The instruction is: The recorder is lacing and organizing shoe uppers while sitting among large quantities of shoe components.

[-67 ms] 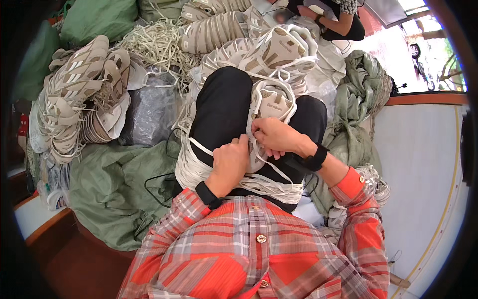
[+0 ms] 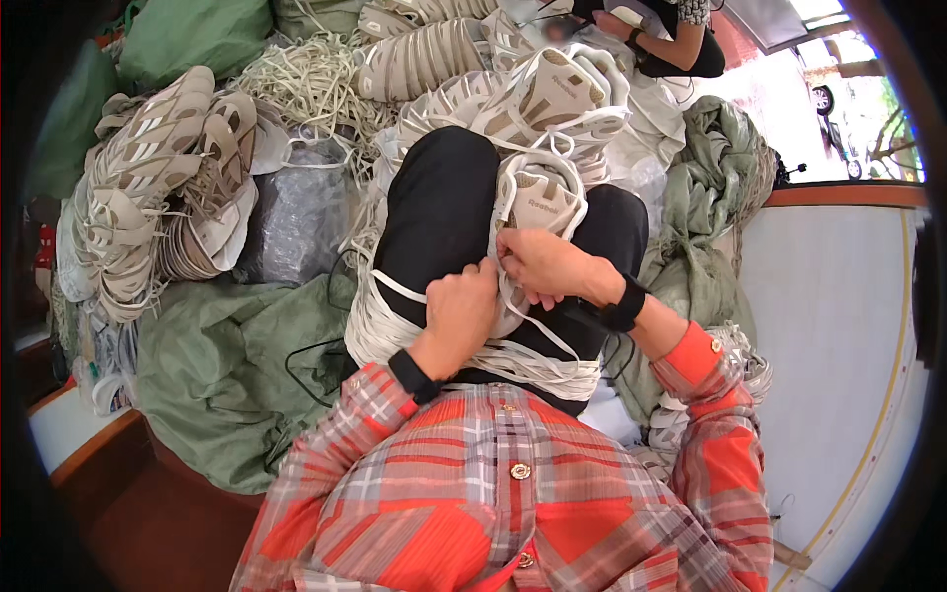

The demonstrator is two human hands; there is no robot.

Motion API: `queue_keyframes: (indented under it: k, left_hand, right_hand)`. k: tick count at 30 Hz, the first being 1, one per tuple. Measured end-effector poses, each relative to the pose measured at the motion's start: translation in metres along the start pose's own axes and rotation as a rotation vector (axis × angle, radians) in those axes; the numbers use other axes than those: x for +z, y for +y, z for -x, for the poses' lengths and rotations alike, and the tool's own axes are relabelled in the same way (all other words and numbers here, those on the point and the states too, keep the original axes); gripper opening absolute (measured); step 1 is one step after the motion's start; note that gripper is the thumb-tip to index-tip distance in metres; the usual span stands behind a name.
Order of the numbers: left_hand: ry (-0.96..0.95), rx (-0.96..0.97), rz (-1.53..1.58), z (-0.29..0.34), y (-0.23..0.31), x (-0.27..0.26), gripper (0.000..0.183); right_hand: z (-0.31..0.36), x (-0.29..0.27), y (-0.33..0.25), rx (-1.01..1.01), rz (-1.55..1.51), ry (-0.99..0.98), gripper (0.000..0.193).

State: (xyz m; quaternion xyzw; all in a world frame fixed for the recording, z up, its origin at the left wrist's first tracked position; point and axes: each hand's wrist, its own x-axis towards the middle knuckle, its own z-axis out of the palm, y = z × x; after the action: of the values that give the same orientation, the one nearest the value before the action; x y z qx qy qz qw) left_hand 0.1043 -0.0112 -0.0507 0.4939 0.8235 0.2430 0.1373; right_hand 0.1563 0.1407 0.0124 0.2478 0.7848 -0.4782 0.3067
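Between my knees rests a beige and white shoe upper (image 2: 541, 204), its tongue facing up. My left hand (image 2: 462, 310) is closed at the upper's left edge, pinching a white shoelace (image 2: 400, 287) that trails off to the left over my thigh. My right hand (image 2: 548, 266) is bent over the middle of the upper, thumb and forefinger pinched on the lace at the eyelet edge. The two sets of fingertips almost touch, and they hide the exact eyelet. A loose lace end (image 2: 554, 338) hangs below my right hand. A thick bundle of white laces (image 2: 380, 331) lies across my lap.
Stacked shoe uppers (image 2: 148, 187) stand at the left, and more uppers (image 2: 552, 94) lie beyond my knees. Nearby are a heap of laces (image 2: 306, 84), a clear plastic-wrapped pack (image 2: 301, 212) and green sacks (image 2: 227, 385). Another person's arm (image 2: 671, 44) shows at the far right.
My left hand has shifted slightly right and up, closer to my right hand. My right hand stays nearly in place on the upper.
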Motion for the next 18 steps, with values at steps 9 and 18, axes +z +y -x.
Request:
queue_keyframes:
  k: [9,18]
  left_hand:
    - [-0.06,-0.261,0.393,-0.014,-0.006,0.006,0.019]
    - [-0.052,0.04,-0.065,-0.012,0.015,-0.017,0.022]
  right_hand:
    - [-0.01,0.014,0.012,-0.098,0.289,0.146,0.01]
    - [0.102,-0.036,-0.011,-0.526,-0.757,0.991,0.011]
